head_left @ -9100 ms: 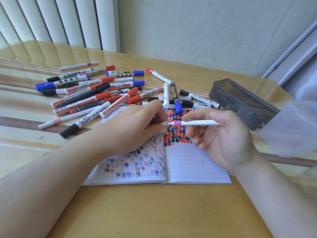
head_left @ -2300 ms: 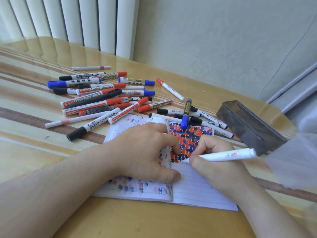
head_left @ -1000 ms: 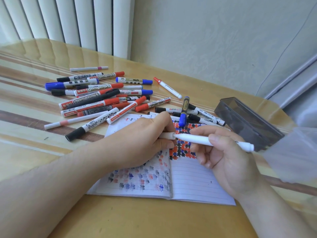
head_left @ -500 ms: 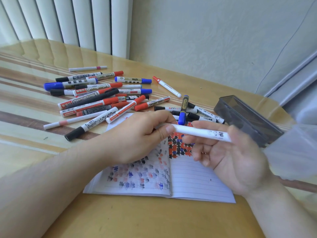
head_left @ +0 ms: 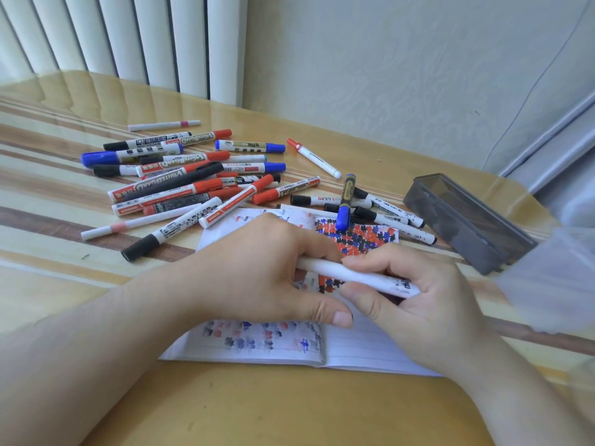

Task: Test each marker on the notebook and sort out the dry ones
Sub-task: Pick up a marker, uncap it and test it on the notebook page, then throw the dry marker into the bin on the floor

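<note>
Both hands, left hand and right hand, gripped the white marker just above the notebook; its tip, writing moments before, was now covered, likely recapped for sorting.

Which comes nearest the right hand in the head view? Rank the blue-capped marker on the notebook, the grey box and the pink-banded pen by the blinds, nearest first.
From the right hand:
1. Blue-capped marker, just beyond the hand, its cap over the notebook's coloured patch.
2. Grey box, far right on the table.
3. Pink-banded pen, far left, nearest the blinds.
</note>
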A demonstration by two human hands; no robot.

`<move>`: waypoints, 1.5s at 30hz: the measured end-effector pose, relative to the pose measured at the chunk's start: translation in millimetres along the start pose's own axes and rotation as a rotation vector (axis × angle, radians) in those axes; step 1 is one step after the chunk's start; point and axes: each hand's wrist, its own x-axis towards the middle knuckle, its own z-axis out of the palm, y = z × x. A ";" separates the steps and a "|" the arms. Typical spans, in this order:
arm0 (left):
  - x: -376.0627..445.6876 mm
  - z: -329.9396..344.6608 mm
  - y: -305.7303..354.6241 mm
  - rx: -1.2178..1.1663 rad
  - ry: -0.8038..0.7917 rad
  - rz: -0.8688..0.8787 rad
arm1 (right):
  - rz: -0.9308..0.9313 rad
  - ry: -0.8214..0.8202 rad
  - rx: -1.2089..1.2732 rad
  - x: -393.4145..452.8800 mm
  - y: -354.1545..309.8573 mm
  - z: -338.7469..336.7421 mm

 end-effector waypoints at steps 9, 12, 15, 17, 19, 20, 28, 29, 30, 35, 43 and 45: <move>5.0 -2.2 7.1 -0.069 -0.001 -0.136 | -0.061 0.043 -0.005 2.6 3.6 16.4; 4.7 13.7 1.7 0.008 0.001 -0.201 | 0.077 -0.153 -0.047 1.4 10.1 11.0; 5.6 22.5 -5.8 0.197 -0.008 -0.153 | 0.174 -0.235 -0.096 0.4 11.9 7.2; 3.2 19.5 -7.6 0.146 -0.027 -0.150 | 0.228 -0.226 -0.032 -0.6 11.4 8.8; -0.3 17.9 -6.3 0.052 -0.039 -0.192 | 0.256 -0.205 -0.066 -2.3 12.1 13.7; -2.5 18.0 -2.2 0.041 -0.038 -0.223 | 0.254 -0.198 -0.121 -2.8 10.8 15.2; -11.7 34.1 82.8 0.148 -0.232 -0.272 | 0.259 -0.253 -0.319 -61.5 -42.4 -36.0; -17.0 45.1 103.1 0.085 -0.223 -0.225 | 0.259 -0.160 -0.259 -88.0 -51.3 -49.8; -23.9 58.9 127.6 0.044 -0.213 -0.160 | 0.270 -0.059 -0.185 -120.5 -59.9 -62.9; -52.2 166.1 227.0 0.047 -0.335 0.227 | 0.501 0.204 0.082 -305.5 -85.0 -93.5; -66.1 387.4 227.7 -0.106 -0.793 0.021 | 1.151 0.370 0.182 -522.0 -42.1 -50.7; -74.2 420.1 202.6 0.099 -0.956 -0.052 | 1.371 0.363 0.179 -565.6 -9.8 -24.7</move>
